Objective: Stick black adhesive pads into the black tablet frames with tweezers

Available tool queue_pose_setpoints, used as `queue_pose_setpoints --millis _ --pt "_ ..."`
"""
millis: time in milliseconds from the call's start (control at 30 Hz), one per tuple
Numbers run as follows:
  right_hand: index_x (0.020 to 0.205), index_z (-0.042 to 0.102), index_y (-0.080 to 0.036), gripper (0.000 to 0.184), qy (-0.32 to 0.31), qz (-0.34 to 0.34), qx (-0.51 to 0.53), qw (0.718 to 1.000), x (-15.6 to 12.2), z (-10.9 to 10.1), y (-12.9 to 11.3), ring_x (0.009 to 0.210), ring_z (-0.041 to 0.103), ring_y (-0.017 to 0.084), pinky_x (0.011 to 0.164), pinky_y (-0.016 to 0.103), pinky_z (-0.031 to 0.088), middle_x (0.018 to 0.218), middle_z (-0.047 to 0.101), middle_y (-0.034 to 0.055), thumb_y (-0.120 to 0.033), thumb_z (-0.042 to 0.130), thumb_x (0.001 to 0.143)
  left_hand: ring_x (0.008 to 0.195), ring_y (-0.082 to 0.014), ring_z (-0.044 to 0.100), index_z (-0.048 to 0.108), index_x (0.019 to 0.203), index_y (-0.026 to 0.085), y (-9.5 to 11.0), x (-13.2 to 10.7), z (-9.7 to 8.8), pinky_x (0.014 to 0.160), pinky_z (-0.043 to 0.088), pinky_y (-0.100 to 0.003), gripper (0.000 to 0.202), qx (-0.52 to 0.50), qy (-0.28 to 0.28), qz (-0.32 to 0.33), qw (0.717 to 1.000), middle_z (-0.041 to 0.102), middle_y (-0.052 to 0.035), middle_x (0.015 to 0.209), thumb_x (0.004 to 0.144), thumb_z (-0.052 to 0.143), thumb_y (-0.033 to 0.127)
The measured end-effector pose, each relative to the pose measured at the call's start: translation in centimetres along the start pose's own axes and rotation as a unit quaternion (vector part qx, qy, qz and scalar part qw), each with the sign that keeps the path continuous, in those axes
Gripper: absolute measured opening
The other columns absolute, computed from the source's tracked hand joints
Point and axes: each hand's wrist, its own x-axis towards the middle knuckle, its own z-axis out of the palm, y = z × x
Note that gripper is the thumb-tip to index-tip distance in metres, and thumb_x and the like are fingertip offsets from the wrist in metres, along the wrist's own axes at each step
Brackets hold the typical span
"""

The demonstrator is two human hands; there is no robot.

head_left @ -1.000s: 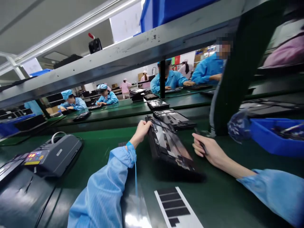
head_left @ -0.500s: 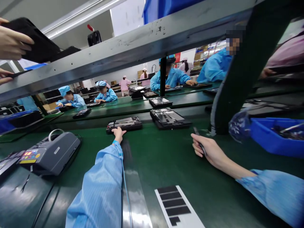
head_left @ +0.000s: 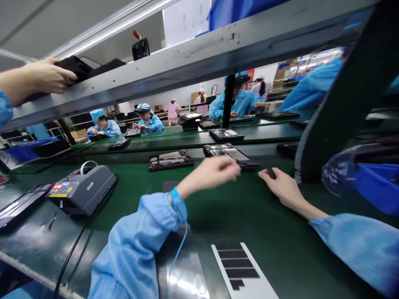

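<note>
A long assembly hall stretches away at 12 o'clock, with rows of seated workers in blue smocks and caps at green benches. A grey steel shelf beam (head_left: 187, 58) crosses overhead from 9 to 2 o'clock. At 10 o'clock a co-worker's hand (head_left: 46, 74) grips a black panel (head_left: 73, 68) just above that beam.

A green conveyor belt (head_left: 264, 216) fills the lower half of the view. Two dismantled laptop bases lie flat on it, well apart: the first (head_left: 171, 160) near 12 o'clock, the second (head_left: 230, 151) just to its right. A grey desktop machine with a lit keypad (head_left: 82, 190) sits at 9 o'clock, a blue plastic bin (head_left: 378, 187) at 3 o'clock, and a white strip with black pads (head_left: 238, 261) at 6 o'clock.

The left hand (head_left: 212, 174), slightly blurred, reaches over the belt with its fingers loosely curled. It holds nothing visible and is near the second base. A blue wrist strap (head_left: 174, 195) circles that wrist. The right hand (head_left: 286, 189) rests just beside the same base, its fingertips pinching a small dark object (head_left: 271, 173) too small to identify.
</note>
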Motion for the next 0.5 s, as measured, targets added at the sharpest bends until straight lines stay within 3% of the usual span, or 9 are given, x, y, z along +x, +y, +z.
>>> queue_pose_setpoints --millis 67,133,200,300,500 --pt "0.07 0.041 -0.021 0.016 0.014 0.004 -0.053 0.999 1.2 0.3 -0.1 0.064 0.047 0.019 0.062 0.031 0.033 0.07 0.051 0.0055 -0.026 0.057 0.07 0.065 -0.0111 0.052 0.056 0.071 0.015 1.5 -3.5 1.7 0.063 0.042 -0.021 0.011 0.121 -0.151 0.122 0.973 0.057 0.001 0.069 0.082 0.052 0.013" --pt "0.071 0.037 -0.022 0.023 0.018 0.009 -0.091 0.996 2.3 0.6 -0.1 0.071 0.05 0.022 0.065 0.032 0.033 0.075 0.053 0.0085 -0.027 0.059 0.069 0.067 -0.0133 0.052 0.053 0.068 0.016 1.5 -6.8 3.0 0.067 0.043 -0.022 0.013 0.204 -0.239 0.179 0.932 0.056 -0.0001 0.067 0.08 0.057 0.017" --pt "0.071 0.035 -0.022 0.028 0.015 0.013 -0.127 0.992 3.4 1.0 0.0 0.076 0.052 0.025 0.064 0.033 0.033 0.078 0.054 0.0125 -0.031 0.061 0.068 0.068 -0.0131 0.054 0.051 0.067 0.017 0.3 -9.2 4.1 0.07 0.044 -0.02 0.014 0.232 -0.284 0.197 0.909 0.056 -0.0002 0.067 0.079 0.059 0.015" --pt "0.069 0.038 -0.02 0.028 -0.002 0.021 -0.174 0.985 4.9 1.5 0.2 0.078 0.055 0.029 0.06 0.034 0.033 0.077 0.055 0.0181 -0.037 0.061 0.068 0.07 -0.0123 0.055 0.05 0.069 0.018 -2.1 -11.1 5.3 0.072 0.045 -0.019 0.013 0.25 -0.294 0.204 0.9 0.059 -0.0003 0.071 0.078 0.06 0.017" --pt "0.064 0.048 -0.018 0.025 -0.065 -0.012 -0.225 0.972 6.9 2.6 0.5 0.075 0.059 0.028 0.059 0.031 0.037 0.073 0.06 0.0133 -0.038 0.064 0.067 0.065 -0.0117 0.054 0.046 0.066 0.019 -4.7 -11.5 7.0 0.065 0.042 -0.022 0.017 0.289 -0.243 0.217 0.9 0.059 0.0014 0.068 0.075 0.058 0.026"
